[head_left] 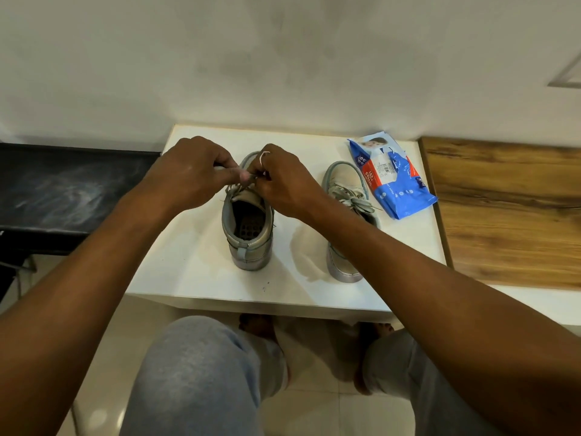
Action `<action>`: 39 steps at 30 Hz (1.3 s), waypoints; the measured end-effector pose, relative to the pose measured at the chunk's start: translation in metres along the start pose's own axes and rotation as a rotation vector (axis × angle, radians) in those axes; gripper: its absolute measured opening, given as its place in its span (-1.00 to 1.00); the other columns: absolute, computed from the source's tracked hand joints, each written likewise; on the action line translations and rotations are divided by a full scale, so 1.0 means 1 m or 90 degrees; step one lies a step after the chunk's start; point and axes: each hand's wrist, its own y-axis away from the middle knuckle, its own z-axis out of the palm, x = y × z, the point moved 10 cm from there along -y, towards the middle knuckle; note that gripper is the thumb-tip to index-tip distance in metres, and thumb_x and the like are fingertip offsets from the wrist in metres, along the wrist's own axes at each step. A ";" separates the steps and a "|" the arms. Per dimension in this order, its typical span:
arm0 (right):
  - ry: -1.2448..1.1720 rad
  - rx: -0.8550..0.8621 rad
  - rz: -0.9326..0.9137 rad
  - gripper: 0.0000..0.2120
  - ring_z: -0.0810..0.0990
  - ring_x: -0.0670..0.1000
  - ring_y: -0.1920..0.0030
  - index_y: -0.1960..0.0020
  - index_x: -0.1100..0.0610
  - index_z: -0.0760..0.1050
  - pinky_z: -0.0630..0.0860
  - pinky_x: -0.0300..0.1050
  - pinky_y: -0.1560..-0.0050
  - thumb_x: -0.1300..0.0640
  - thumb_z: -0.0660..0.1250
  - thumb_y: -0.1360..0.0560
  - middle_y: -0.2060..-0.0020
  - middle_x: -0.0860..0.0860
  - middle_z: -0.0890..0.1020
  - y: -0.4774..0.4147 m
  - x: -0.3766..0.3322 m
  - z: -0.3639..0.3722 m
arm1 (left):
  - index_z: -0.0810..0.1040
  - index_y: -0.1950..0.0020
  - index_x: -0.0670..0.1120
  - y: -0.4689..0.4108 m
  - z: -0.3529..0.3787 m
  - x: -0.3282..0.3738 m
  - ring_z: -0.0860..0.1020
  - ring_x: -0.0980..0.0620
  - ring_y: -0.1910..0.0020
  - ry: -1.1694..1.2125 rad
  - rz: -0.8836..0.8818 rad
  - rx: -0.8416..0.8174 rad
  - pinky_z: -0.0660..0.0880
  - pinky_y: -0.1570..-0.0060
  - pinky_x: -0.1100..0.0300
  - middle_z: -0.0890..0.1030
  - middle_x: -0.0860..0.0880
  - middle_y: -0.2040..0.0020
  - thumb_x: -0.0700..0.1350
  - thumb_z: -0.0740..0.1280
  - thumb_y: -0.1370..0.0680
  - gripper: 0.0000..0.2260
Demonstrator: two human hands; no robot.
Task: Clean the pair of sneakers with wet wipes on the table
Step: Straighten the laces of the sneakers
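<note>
Hands over the shoe, both of them, right at the laces! The left hand (191,171) is curled tight, thumb and forefinger pinched down on a pale grey lace (234,187) of the grey low-top canvas sneaker (248,229) in the middle of the white glossy surface (195,265). The right hand (284,180), a thin ring on one finger, meets it knuckle to knuckle, its fingers (263,174) bunched narrow on what looks like the other end of that lace, though the fingertips hide the grip itself. That sneaker stands upright, heel toward the person, its dark perforated insole showing. Beside it on the right, apart from it, sits the second grey sneaker (344,184), laces loose and splayed, its heel partly covered by the right forearm. Just beyond it, touching or nearly so, lies the blue and red crumpled plastic pack of wet wipes (396,180), flat near the surface's far right corner.
</note>
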 end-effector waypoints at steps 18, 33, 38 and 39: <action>-0.132 0.161 -0.021 -0.85 0.58 -0.14 0.15 -0.03 -0.01 0.66 0.55 -0.11 0.11 -0.01 0.37 -0.53 0.15 -0.13 0.63 0.009 -0.005 -0.023 | 0.67 0.13 0.05 0.004 0.004 -0.019 0.33 0.11 0.55 0.161 -0.066 0.022 0.27 0.47 0.28 0.41 0.10 0.56 0.15 0.34 -0.51 -0.78; 0.043 0.122 0.254 -0.69 0.52 0.01 0.41 0.26 0.24 0.57 0.47 -0.11 0.33 0.06 0.30 -0.54 0.45 0.06 0.57 0.032 0.064 -0.025 | 0.67 0.02 -0.04 0.025 0.034 -0.078 0.54 0.02 0.12 0.172 -0.131 0.070 0.38 0.25 0.27 0.64 0.04 0.04 0.11 0.29 -0.56 -0.72; 0.145 0.066 0.248 -0.47 0.31 -0.03 0.49 0.43 0.13 0.32 0.24 -0.13 0.46 -0.22 0.33 -0.50 0.53 0.00 0.37 0.031 0.070 -0.014 | 0.62 -0.12 0.04 0.018 0.030 -0.072 0.52 0.07 -0.07 0.132 -0.077 0.105 0.39 0.04 0.21 0.56 0.06 -0.16 0.07 0.30 -0.56 -0.79; 0.163 0.068 0.239 -0.45 0.31 -0.03 0.49 0.44 0.12 0.29 0.22 -0.13 0.47 -0.25 0.31 -0.50 0.54 -0.01 0.36 0.030 0.068 -0.014 | 0.59 -0.18 0.06 0.018 0.030 -0.067 0.50 0.09 -0.14 0.129 -0.047 0.107 0.38 -0.04 0.21 0.53 0.08 -0.21 0.04 0.30 -0.57 -0.78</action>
